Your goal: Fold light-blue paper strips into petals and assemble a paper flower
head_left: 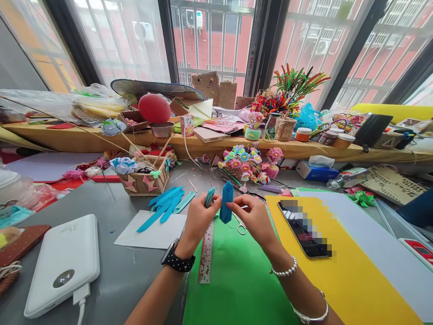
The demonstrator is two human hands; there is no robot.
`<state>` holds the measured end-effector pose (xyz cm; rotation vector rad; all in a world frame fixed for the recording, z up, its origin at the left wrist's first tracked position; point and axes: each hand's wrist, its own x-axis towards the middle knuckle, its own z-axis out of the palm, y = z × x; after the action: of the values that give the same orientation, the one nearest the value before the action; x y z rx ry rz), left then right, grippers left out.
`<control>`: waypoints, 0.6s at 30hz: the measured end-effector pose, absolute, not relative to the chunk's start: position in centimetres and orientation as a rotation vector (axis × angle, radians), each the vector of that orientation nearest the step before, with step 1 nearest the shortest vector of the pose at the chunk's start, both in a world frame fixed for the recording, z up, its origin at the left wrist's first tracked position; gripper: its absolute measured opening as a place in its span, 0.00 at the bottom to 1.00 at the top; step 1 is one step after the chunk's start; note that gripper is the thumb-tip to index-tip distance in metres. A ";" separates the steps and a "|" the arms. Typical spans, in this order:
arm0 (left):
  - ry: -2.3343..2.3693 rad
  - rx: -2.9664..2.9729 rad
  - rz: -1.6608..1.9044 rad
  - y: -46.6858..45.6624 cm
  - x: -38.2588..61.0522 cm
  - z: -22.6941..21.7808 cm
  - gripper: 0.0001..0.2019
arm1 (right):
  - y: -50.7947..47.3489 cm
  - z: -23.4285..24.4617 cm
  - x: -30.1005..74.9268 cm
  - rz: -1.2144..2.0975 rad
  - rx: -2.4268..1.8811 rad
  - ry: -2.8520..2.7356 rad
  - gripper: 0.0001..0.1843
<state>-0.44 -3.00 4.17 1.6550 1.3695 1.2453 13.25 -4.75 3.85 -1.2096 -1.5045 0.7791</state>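
Note:
A blue folded paper piece (226, 203) with pointed ends stands upright between my hands, above a green sheet (233, 280). My right hand (250, 214) pinches its right edge with closed fingers. Closed too, my left hand (199, 216) grips a small stack of folded blue-green paper (209, 197), and its thumb meets the left edge of the blue piece. To the left, several blue paper strips (165, 205) lie on a white paper sheet (149, 232). Below my hands are a clear patterned ruler (206, 259) and scissors (241, 227), partly hidden.
A white power bank (64, 264) with a cable is at left, a phone (302, 230) on a yellow sheet (345, 289) at right. Behind stand a decorated basket (145, 180), pipe-cleaner flowers (243, 162) and a tissue pack (317, 170). A cluttered ledge (216, 143) runs under the windows.

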 end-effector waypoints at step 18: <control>1.317 1.589 1.252 -3.3 0.7 3.4 0.14 | -4.2 2.8 13.4 0.797 -1.265 -1.352 0.13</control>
<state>0.72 -3.33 3.42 1.5888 1.3174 1.2523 13.43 -4.24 2.76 -1.2651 -1.3517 0.7974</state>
